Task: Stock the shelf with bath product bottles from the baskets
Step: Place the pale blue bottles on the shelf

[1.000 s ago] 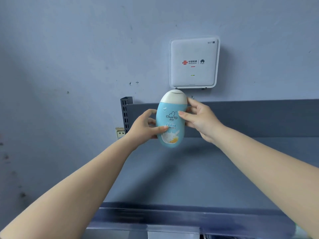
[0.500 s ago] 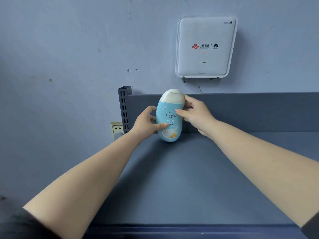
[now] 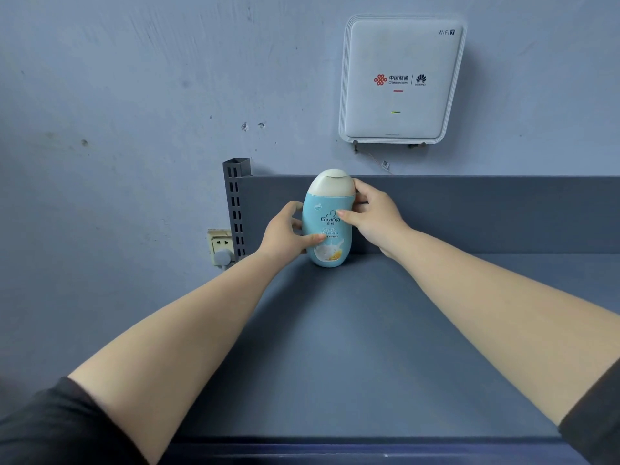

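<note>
A light blue oval bottle with a cream cap stands upright at the back left corner of the grey-blue shelf, close to the shelf's back panel. My left hand grips its lower left side, thumb across the label. My right hand holds its upper right side, with the thumb on the front and fingers behind the cap. No baskets are in view.
A slotted grey upright post stands at the shelf's left rear corner. Behind it are a wall socket with a plug and, higher up, a white WiFi router box on the blue wall. The shelf surface stretches right and toward me.
Both hands carried the bottle down and back until its base rests on the shelf by the back panel. The camera moved closer and now looks further down onto the shelf top.
</note>
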